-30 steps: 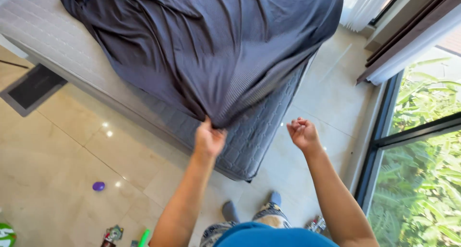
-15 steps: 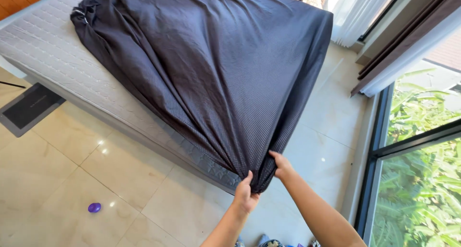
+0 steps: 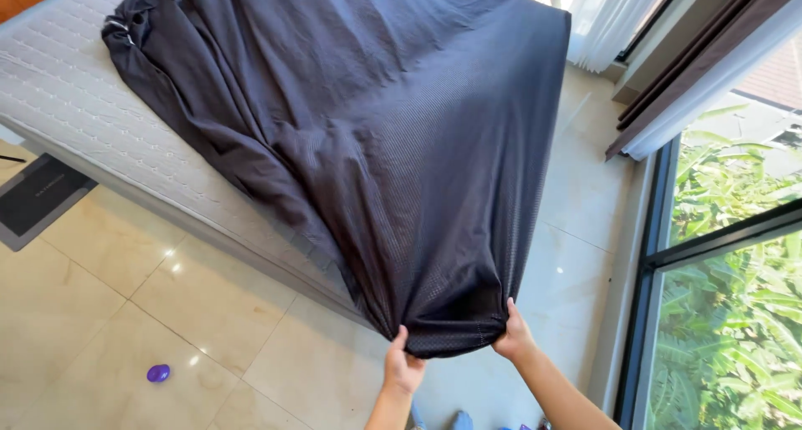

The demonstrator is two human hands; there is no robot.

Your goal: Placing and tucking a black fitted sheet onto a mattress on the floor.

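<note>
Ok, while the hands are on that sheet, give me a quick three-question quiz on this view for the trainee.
1. True or false: both the left hand and the right hand grip the hem of the dark sheet.
2. Where does the purple object lie? A) on the mattress B) on the tiled floor C) on the windowsill
3. Fill in: the far left part of the grey mattress is ____ by the sheet.

Key: 1 true. 2 B. 3 not covered; the quilted top shows bare there.
</note>
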